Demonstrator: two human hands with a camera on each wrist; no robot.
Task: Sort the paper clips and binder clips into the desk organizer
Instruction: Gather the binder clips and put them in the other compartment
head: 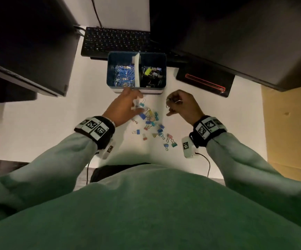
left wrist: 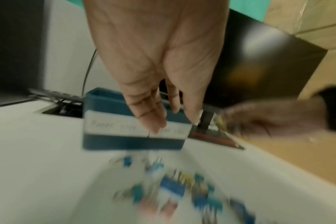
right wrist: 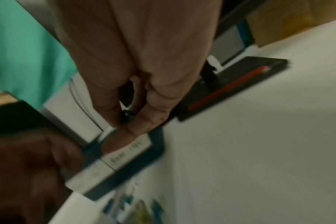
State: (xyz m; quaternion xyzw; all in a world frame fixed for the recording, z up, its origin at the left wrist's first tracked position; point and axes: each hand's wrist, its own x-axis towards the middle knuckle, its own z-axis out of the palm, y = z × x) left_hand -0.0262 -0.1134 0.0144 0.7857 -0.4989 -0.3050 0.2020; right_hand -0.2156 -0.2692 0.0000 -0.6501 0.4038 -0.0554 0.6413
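The blue desk organizer (head: 163, 69) stands on the white desk, split by a white divider (head: 137, 73). Blue and silver paper clips (head: 124, 74) fill its left compartment and binder clips (head: 151, 74) its right. Several coloured binder clips (head: 152, 123) lie scattered in front of it. My left hand (head: 137, 103) hovers over the pile's far edge, just before the organizer; the left wrist view shows its fingers (left wrist: 153, 115) straight and holding nothing. My right hand (head: 172, 102), to the right of the pile, is curled and pinches a small dark binder clip (right wrist: 128, 116) with its wire loops showing.
A black keyboard (head: 117, 42) lies behind the organizer. Dark monitors overhang at the left (head: 29, 42) and right (head: 245, 33). A black monitor base with a red line (head: 205, 81) sits right of the organizer. Brown cardboard (head: 290, 132) borders the desk's right edge.
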